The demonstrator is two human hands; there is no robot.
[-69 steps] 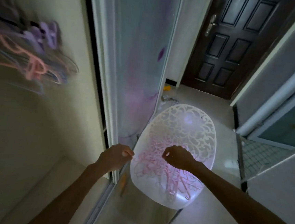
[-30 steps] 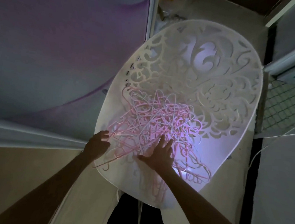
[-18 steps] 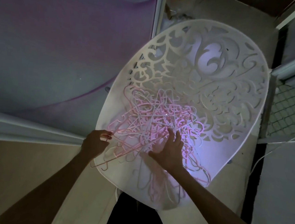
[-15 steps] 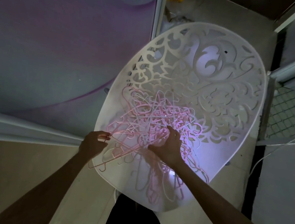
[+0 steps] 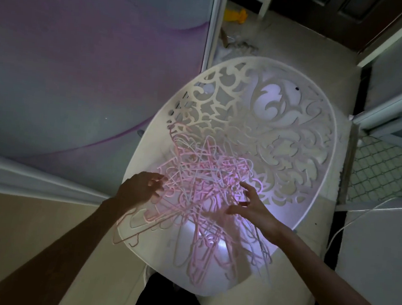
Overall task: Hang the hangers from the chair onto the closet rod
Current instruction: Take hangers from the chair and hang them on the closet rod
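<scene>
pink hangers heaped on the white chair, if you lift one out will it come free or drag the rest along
The pink hangers lie hooked through one another, so lifting one probably drags others along. They look thin, so likely light and a bit springy. Those overhanging the white chair rim near the left hand could slide off if pushed.

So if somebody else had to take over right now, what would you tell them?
Left hand: fingers curled into the left edge of the tangled pile of thin pink plastic hangers, apparently holding some.
Right hand: fingers spread and open at the pile's right side, holding nothing.
The pile lies on the white cut-out plastic chair.
Done: no hanger is free of the pile yet.
Left: untangle them and hang them on the closet rod, which is out of view.
</scene>
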